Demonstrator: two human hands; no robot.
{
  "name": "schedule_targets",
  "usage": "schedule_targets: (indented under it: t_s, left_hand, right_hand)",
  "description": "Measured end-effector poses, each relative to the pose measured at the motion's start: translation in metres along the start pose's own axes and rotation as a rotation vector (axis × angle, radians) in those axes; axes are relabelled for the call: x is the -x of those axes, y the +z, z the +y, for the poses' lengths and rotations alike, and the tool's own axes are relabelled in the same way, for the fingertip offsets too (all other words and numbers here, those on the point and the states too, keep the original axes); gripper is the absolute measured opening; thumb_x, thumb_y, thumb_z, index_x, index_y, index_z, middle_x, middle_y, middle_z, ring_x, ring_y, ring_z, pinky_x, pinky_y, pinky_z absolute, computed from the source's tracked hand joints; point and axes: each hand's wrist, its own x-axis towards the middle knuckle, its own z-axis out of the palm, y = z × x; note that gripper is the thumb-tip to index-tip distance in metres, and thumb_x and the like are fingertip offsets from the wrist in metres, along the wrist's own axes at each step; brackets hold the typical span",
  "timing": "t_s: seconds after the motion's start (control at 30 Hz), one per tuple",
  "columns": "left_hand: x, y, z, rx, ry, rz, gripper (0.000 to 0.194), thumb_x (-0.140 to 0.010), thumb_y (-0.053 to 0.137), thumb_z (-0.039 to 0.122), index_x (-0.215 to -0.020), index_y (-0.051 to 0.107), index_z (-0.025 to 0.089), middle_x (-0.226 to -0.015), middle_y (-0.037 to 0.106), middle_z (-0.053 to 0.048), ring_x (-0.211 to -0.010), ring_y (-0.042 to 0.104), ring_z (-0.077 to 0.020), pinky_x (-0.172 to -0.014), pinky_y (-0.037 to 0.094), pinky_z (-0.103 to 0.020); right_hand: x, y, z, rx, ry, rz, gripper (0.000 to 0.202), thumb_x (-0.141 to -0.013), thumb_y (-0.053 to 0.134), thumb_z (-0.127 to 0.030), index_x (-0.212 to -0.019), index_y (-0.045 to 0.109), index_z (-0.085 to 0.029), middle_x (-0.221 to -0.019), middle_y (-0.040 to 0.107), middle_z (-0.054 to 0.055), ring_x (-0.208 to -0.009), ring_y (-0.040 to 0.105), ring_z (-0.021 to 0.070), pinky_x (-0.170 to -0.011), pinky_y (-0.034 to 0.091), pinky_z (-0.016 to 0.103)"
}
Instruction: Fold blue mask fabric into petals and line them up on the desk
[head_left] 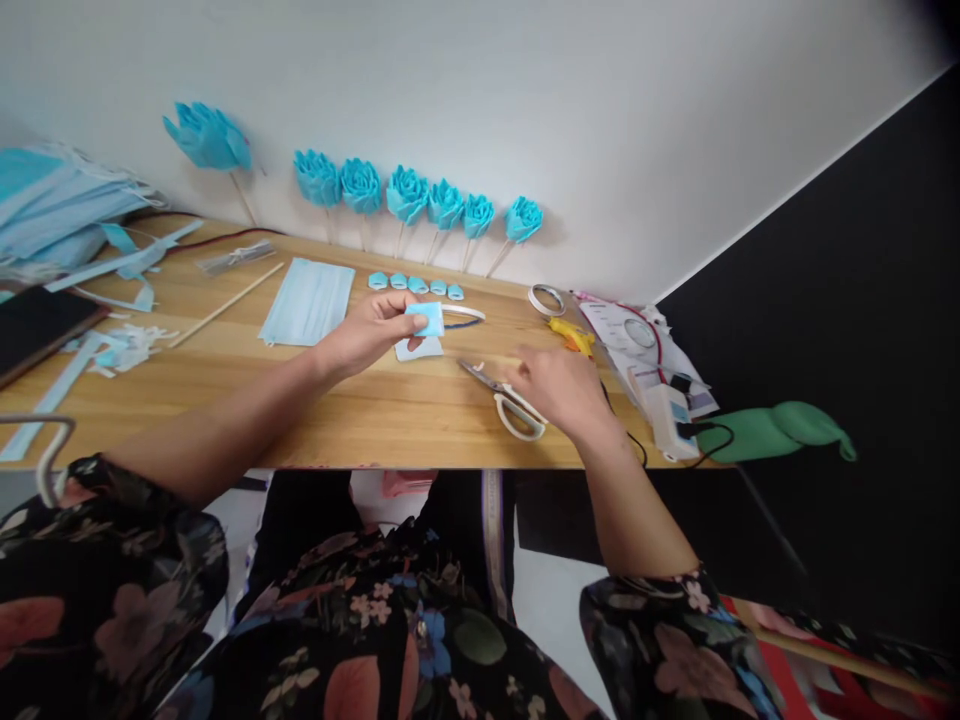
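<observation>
My left hand point(375, 330) pinches a small folded piece of blue mask fabric point(426, 319) between thumb and fingers, above the table. Below that piece lies a white scrap point(420, 348). My right hand point(551, 385) is over one handle of the scissors point(517, 415), its fingers smeared by motion, so I cannot tell whether it grips them. The scissors rest on the table, blades pointing left. Just beyond my left hand, several small blue petal-like pieces point(418, 286) lie in a row. A flat blue face mask point(309, 302) lies to the left.
Several blue fabric flowers point(407, 195) on sticks lean against the wall. At right are a roll of tape point(546, 300), a yellow glue gun point(571, 335) and a white power strip point(670, 422). Stacked masks point(60, 205), scraps point(124, 345) and a wooden stick point(227, 304) are at left.
</observation>
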Motion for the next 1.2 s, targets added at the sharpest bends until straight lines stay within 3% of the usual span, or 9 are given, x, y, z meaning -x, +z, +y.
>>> schedule_targets:
  t_s: [0.07,0.13,0.27,0.33,0.43,0.6,0.67,0.83,1.2]
  left_hand:
    - [0.002,0.000,0.000,0.032,-0.022,-0.025,0.044,-0.070,0.089,0.052,-0.063,0.061,0.020,-0.062,0.057,-0.001,-0.055,0.054,-0.0131,-0.054,0.043,-0.030]
    - [0.003,-0.001,0.000,0.065,-0.052,-0.037,0.043,-0.068,0.090,0.051,-0.064,0.062,0.020,-0.064,0.059,-0.001,-0.054,0.054,-0.0127,-0.052,0.043,-0.029]
    - [0.004,0.000,-0.001,0.082,-0.094,-0.043,0.043,-0.067,0.091,0.051,-0.065,0.062,0.019,-0.073,0.066,-0.003,-0.058,0.059,-0.0137,-0.056,0.050,-0.030]
    - [0.001,-0.001,-0.001,0.091,-0.078,0.017,0.040,-0.068,0.091,0.048,-0.069,0.063,0.018,-0.084,0.071,-0.004,-0.071,0.066,-0.0163,-0.065,0.056,-0.031]
    - [-0.004,-0.004,-0.005,0.106,-0.072,0.170,0.027,-0.077,0.085,0.037,-0.079,0.066,0.017,-0.097,0.073,-0.006,-0.096,0.069,-0.0194,-0.074,0.058,-0.030]
    - [-0.007,-0.008,-0.012,0.124,-0.152,0.249,0.013,-0.086,0.076,0.024,-0.083,0.067,0.014,-0.094,0.072,-0.006,-0.086,0.068,-0.0155,-0.067,0.053,-0.025]
    - [-0.005,-0.006,-0.013,0.112,-0.192,0.232,0.012,-0.087,0.075,0.022,-0.082,0.067,0.014,-0.089,0.071,-0.006,-0.081,0.068,-0.0145,-0.066,0.052,-0.025]
    - [-0.002,-0.001,-0.014,0.074,-0.248,0.194,0.018,-0.088,0.075,0.021,-0.075,0.064,0.014,-0.078,0.070,-0.004,-0.072,0.066,-0.0124,-0.063,0.049,-0.023]
    - [-0.002,0.002,-0.013,0.047,-0.250,0.190,0.020,-0.089,0.073,0.020,-0.073,0.063,0.014,-0.071,0.068,-0.003,-0.065,0.063,-0.0107,-0.063,0.050,-0.023]
  right_hand:
    - [-0.014,-0.010,-0.010,-0.163,-0.061,0.170,0.033,-0.098,0.056,-0.045,-0.113,0.075,-0.023,-0.095,0.076,0.012,-0.099,0.069,0.0318,-0.093,0.053,0.051]
    - [-0.025,-0.013,-0.018,-0.313,-0.190,0.186,0.039,-0.101,0.049,-0.049,-0.123,0.071,-0.026,-0.117,0.075,0.010,-0.120,0.064,0.0314,-0.106,0.048,0.052]
    - [-0.039,-0.001,-0.020,-0.483,-0.411,0.000,0.046,-0.104,0.039,-0.052,-0.094,0.076,-0.027,-0.095,0.077,0.003,-0.107,0.069,0.0251,-0.115,0.042,0.050]
    - [-0.043,0.008,-0.005,-0.467,-0.362,0.032,0.045,-0.104,0.040,-0.049,-0.087,0.075,-0.026,-0.088,0.077,0.001,-0.101,0.069,0.0239,-0.118,0.039,0.051]
    - [-0.047,0.021,0.033,-0.338,-0.218,0.125,0.029,-0.100,0.052,-0.043,-0.096,0.077,-0.028,-0.095,0.079,0.001,-0.099,0.069,0.0244,-0.118,0.038,0.053]
    - [-0.041,0.044,0.083,-0.200,-0.124,0.085,0.025,-0.087,0.071,-0.034,-0.109,0.078,-0.025,-0.113,0.078,0.010,-0.110,0.069,0.0323,-0.110,0.044,0.055]
    - [-0.030,0.051,0.080,-0.285,-0.096,0.086,0.031,-0.087,0.069,-0.034,-0.115,0.077,-0.025,-0.120,0.076,0.011,-0.113,0.068,0.0318,-0.105,0.049,0.051]
    - [-0.004,0.064,0.040,-0.578,0.060,0.026,0.026,-0.089,0.062,-0.038,-0.100,0.079,-0.022,-0.099,0.081,0.005,-0.080,0.072,0.0210,-0.078,0.056,0.036]
    - [-0.009,0.087,0.018,-0.726,0.160,0.071,0.016,-0.085,0.065,-0.034,-0.084,0.075,-0.021,-0.083,0.079,0.002,-0.079,0.072,0.0192,-0.076,0.052,0.032]
